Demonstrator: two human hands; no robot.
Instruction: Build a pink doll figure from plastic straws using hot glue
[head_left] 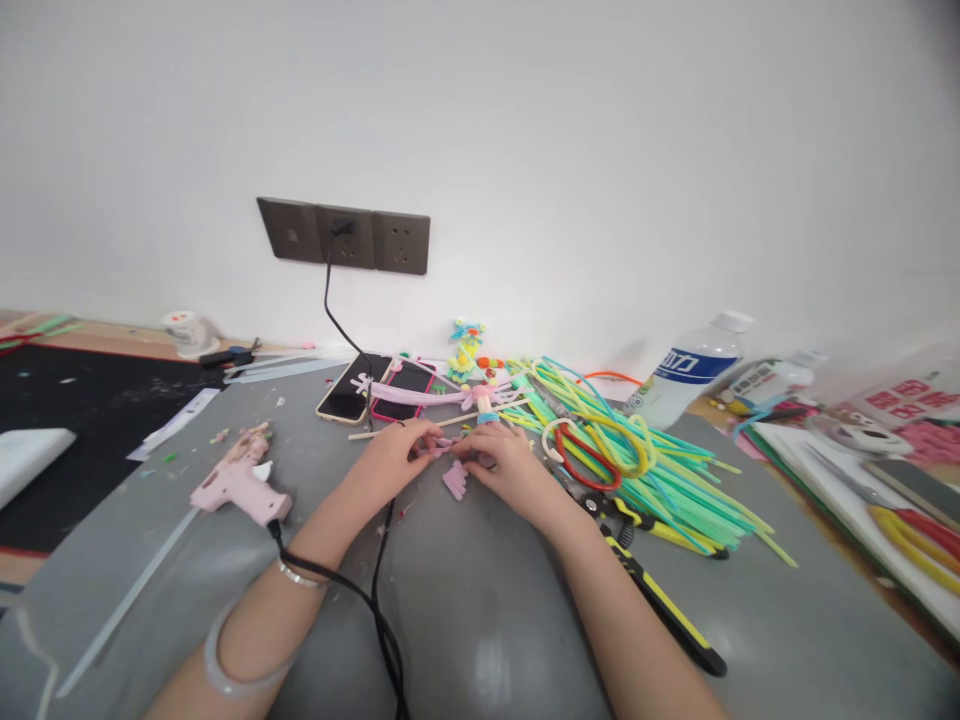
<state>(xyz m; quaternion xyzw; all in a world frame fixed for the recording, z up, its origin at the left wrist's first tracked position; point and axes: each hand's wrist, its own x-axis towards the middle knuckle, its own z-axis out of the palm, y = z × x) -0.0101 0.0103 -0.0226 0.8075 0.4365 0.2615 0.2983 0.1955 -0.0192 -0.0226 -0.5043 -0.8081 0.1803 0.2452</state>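
My left hand (397, 455) and my right hand (504, 462) meet over the grey table mat, fingertips nearly touching. Between them is a small purple fuzzy piece (445, 443), pinched by both hands; its exact shape is partly covered. A purple fan-shaped fuzzy piece (454, 480) shows just below my right fingers, and whether it joins the pinched piece I cannot tell. Just beyond the hands lies a pink pipe-cleaner figure (480, 397) with long arms and a blue band. Behind it stands a yellow and blue pipe-cleaner figure (466, 350).
A pink glue gun (244, 482) lies left, its black cord (330, 570) running under my left forearm. Two phones (352, 390) sit behind my left hand. To the right are green and yellow pipe cleaners (675, 475), yellow-black pliers (660, 605) and a tilted bottle (690, 370).
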